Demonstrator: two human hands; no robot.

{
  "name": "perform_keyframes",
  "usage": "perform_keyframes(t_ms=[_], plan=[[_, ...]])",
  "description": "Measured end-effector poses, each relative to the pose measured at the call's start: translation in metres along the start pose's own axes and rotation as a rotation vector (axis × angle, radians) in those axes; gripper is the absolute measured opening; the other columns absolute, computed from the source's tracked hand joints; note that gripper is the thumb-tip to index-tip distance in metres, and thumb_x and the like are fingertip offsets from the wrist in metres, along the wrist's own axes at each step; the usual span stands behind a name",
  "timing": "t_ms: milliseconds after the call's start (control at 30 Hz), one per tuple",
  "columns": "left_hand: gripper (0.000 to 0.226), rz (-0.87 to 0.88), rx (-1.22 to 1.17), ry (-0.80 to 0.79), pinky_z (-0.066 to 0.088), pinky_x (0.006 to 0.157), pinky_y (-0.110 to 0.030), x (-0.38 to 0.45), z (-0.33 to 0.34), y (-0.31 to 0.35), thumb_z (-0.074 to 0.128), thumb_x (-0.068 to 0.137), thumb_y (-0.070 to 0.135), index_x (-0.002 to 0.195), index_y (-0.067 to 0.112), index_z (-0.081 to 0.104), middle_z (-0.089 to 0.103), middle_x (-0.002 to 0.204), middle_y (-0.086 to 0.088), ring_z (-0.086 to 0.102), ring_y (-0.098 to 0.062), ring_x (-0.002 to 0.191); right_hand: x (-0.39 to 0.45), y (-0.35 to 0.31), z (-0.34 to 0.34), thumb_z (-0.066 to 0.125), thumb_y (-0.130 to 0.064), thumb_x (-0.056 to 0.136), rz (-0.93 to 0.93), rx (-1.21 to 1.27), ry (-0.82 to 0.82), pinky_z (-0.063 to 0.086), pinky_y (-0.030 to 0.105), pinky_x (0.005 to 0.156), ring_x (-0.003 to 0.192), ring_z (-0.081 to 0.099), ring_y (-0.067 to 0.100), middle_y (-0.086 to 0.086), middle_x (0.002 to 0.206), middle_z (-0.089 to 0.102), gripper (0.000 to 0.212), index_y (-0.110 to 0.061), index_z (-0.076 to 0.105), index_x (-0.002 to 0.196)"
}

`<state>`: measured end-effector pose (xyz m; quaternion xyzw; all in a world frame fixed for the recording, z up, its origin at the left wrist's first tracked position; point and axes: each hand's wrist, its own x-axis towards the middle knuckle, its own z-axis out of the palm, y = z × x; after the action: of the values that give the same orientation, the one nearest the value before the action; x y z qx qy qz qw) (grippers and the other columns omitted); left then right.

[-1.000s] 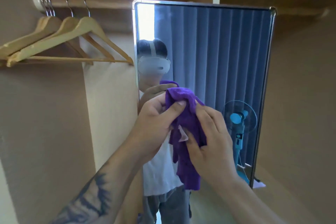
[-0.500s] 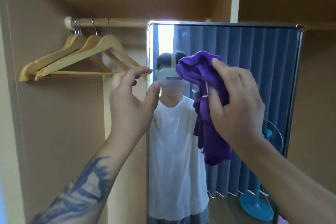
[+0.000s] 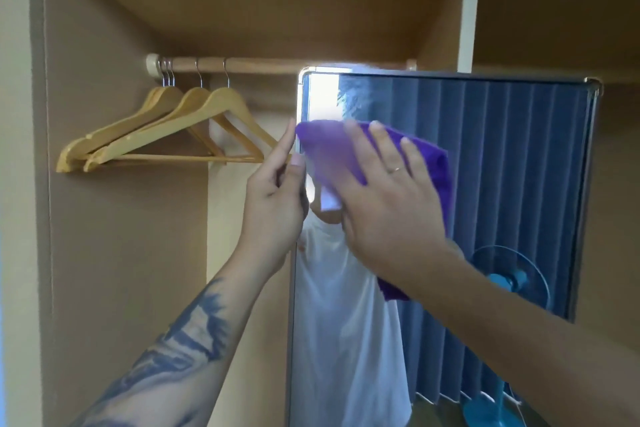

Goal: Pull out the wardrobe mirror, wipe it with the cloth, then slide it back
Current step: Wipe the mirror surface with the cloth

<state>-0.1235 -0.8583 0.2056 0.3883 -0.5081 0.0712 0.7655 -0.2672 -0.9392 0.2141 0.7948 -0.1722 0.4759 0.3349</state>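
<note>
Purple cloth (image 3: 426, 163) lies at frame centre under the right hand (image 3: 391, 204), fingers flat, pressing it on the pulled-out mirror (image 3: 502, 184); the left hand (image 3: 273, 208) pinches its left edge, probably steadying it.

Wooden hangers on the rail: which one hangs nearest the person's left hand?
The front wooden hanger, rightmost on the rail; its arm tip nearly reaches the left hand.

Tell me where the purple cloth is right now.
The purple cloth is pressed flat on the upper left of the mirror under the right hand, beside the left hand at the frame's edge.
</note>
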Motion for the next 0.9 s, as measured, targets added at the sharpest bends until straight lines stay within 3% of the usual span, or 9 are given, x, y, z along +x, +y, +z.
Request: perform_keyframes(t_ms=[100, 133, 233, 300, 367, 500, 600, 767, 900], plan=[[0.037, 0.026, 0.022, -0.025, 0.056, 0.093, -0.021, -0.001, -0.003, -0.001, 0.044, 0.114, 0.015, 0.147, 0.019, 0.061, 0.077, 0.125, 0.003, 0.07, -0.01, 0.115, -0.006, -0.009, 0.007, 0.044, -0.035, 0.095, -0.042, -0.035, 0.014, 0.023, 0.058, 0.126, 0.158, 0.025, 0.036, 0.01, 0.172, 0.026, 0.069, -0.026, 0.034, 0.163], [0.038, 0.032, 0.024, -0.024, 0.055, 0.093, -0.018, -0.002, -0.002, 0.0, 0.043, 0.114, 0.014, 0.149, 0.017, 0.058, 0.076, 0.125, 0.007, 0.07, -0.005, 0.116, -0.005, -0.009, 0.008, 0.04, -0.034, 0.096, -0.039, -0.048, 0.017, 0.023, 0.058, 0.126, 0.157, 0.026, 0.036, 0.01, 0.171, 0.027, 0.068, -0.026, 0.035, 0.163], [0.04, 0.062, 0.101, 0.007, 0.047, 0.072, 0.0, -0.004, 0.003, -0.001, 0.043, 0.114, 0.012, 0.149, 0.03, 0.051, 0.072, 0.101, 0.038, 0.063, 0.02, 0.085, -0.005, 0.008, 0.006, 0.032, -0.036, 0.098, 0.064, -0.061, 0.025, 0.02, 0.059, 0.126, 0.158, 0.025, 0.036, 0.01, 0.171, 0.027, 0.065, -0.026, 0.034, 0.163], [0.041, 0.083, 0.141, 0.026, 0.043, 0.065, 0.002, -0.005, 0.005, -0.005, 0.043, 0.114, 0.01, 0.149, 0.031, 0.048, 0.066, 0.084, 0.043, 0.057, 0.022, 0.07, -0.008, 0.03, 0.004, 0.04, -0.037, 0.099, 0.18, -0.074, 0.05, 0.02, 0.06, 0.125, 0.157, 0.026, 0.037, 0.012, 0.171, 0.027, 0.064, -0.025, 0.034, 0.162], [0.043, 0.077, 0.136, 0.049, 0.042, 0.063, 0.002, -0.005, 0.007, -0.009, 0.042, 0.114, 0.01, 0.154, 0.024, 0.049, 0.059, 0.07, 0.041, 0.055, 0.02, 0.066, -0.014, 0.058, 0.002, 0.055, -0.031, 0.097, 0.293, -0.07, 0.091, 0.022, 0.061, 0.124, 0.156, 0.028, 0.038, 0.014, 0.17, 0.028, 0.068, -0.023, 0.035, 0.161], [0.043, 0.076, 0.14, 0.087, 0.041, 0.064, 0.004, -0.006, 0.012, -0.011, 0.041, 0.115, 0.012, 0.156, 0.019, 0.048, 0.055, 0.068, 0.044, 0.055, 0.025, 0.068, -0.036, 0.112, 0.002, 0.043, -0.029, 0.097, 0.465, -0.03, 0.179, 0.024, 0.062, 0.124, 0.153, 0.03, 0.041, 0.017, 0.168, 0.03, 0.063, -0.02, 0.039, 0.159], [0.042, 0.088, 0.124, 0.121, 0.042, 0.064, 0.002, -0.007, 0.013, -0.01, 0.042, 0.115, 0.013, 0.153, 0.028, 0.052, 0.056, 0.068, 0.041, 0.056, 0.02, 0.066, -0.051, 0.13, 0.003, 0.04, -0.027, 0.099, 0.575, 0.032, 0.222, 0.02, 0.061, 0.125, 0.154, 0.025, 0.04, 0.017, 0.168, 0.027, 0.062, -0.022, 0.035, 0.161], [0.042, 0.104, 0.118, 0.133, 0.041, 0.055, -0.003, -0.009, 0.015, -0.013, 0.042, 0.115, 0.017, 0.15, 0.039, 0.051, 0.054, 0.061, 0.032, 0.052, 0.01, 0.054, -0.03, 0.103, 0.002, 0.042, -0.024, 0.096, 0.636, 0.096, 0.284, 0.021, 0.061, 0.125, 0.154, 0.027, 0.045, 0.021, 0.168, 0.029, 0.063, -0.015, 0.041, 0.159], [0.043, 0.08, 0.07, 0.105, 0.035, 0.046, -0.016, -0.011, 0.013, -0.01, 0.041, 0.115, 0.023, 0.146, 0.052, 0.049, 0.046, 0.052, 0.02, 0.033, -0.003, 0.049, 0.005, 0.055, 0.0, 0.043, -0.031, 0.098, 0.522, 0.078, 0.264, 0.021, 0.059, 0.125, 0.154, 0.029, 0.043, 0.02, 0.167, 0.032, 0.064, -0.017, 0.041, 0.16]])
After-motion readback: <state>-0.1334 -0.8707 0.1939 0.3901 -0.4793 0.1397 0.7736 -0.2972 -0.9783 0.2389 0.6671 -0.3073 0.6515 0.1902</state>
